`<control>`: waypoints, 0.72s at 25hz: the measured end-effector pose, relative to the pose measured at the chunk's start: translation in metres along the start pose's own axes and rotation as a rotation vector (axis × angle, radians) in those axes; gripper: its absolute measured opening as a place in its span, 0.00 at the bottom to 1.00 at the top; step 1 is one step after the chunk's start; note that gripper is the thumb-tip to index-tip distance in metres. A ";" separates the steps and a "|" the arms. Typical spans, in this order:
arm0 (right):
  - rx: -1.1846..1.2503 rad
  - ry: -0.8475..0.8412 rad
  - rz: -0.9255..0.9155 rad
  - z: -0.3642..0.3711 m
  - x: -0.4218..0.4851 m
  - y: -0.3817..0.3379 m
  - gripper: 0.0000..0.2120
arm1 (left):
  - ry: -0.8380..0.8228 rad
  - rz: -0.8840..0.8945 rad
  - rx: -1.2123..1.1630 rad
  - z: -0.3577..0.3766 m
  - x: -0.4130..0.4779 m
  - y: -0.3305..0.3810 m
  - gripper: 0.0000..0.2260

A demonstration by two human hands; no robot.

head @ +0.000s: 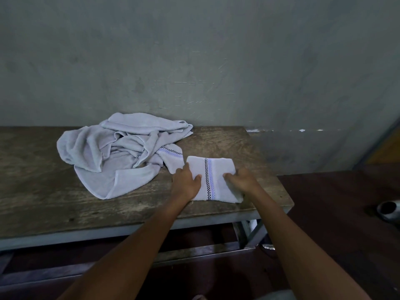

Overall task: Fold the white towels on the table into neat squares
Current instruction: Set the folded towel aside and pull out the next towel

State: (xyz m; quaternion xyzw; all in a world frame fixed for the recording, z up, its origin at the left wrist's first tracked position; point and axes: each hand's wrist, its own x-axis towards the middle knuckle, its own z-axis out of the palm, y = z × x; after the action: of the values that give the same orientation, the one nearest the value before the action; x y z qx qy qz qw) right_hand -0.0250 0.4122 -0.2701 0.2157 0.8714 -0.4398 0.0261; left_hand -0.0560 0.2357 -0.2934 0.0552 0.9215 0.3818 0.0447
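A folded white towel (213,169) with a black checked stripe lies near the right end of the wooden table (43,191). My left hand (187,182) lies on the towel's left side, thumb stretched toward the stripe. My right hand (242,179) grips the towel's right edge, fingers curled round the cloth. To the left, a heap of several unfolded white towels (116,154) sits crumpled against the wall.
A grey wall (194,61) rises right behind the table. The table's right edge (287,198) drops to a dark red floor, where a metal vessel (389,211) stands at the far right. A metal frame runs under the tabletop.
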 end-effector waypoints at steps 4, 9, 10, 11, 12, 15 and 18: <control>0.215 -0.081 0.113 -0.009 -0.009 -0.007 0.10 | 0.027 -0.208 -0.141 0.001 0.008 0.005 0.17; 0.272 -0.057 0.052 -0.005 -0.023 -0.009 0.07 | 0.068 -0.181 -0.255 -0.004 -0.005 0.006 0.17; 0.282 -0.035 0.026 -0.003 -0.026 -0.009 0.09 | 0.064 -0.161 -0.297 -0.005 -0.010 0.006 0.16; 0.290 -0.010 0.001 0.000 -0.029 -0.008 0.10 | 0.063 -0.142 -0.346 -0.007 -0.015 0.007 0.15; 0.295 0.019 -0.029 0.001 -0.034 -0.009 0.11 | 0.073 -0.127 -0.391 -0.011 -0.022 0.009 0.13; 0.324 0.083 -0.097 0.002 -0.053 -0.021 0.09 | 0.188 -0.089 -0.511 -0.033 -0.039 0.015 0.13; 0.370 0.079 -0.160 0.003 -0.082 -0.054 0.10 | 0.259 -0.067 -0.590 -0.078 -0.061 0.020 0.15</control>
State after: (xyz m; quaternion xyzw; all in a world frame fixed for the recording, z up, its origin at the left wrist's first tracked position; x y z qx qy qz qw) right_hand 0.0270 0.3528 -0.2116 0.1638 0.7906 -0.5841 -0.0830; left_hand -0.0039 0.1871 -0.2217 -0.0393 0.7704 0.6346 -0.0463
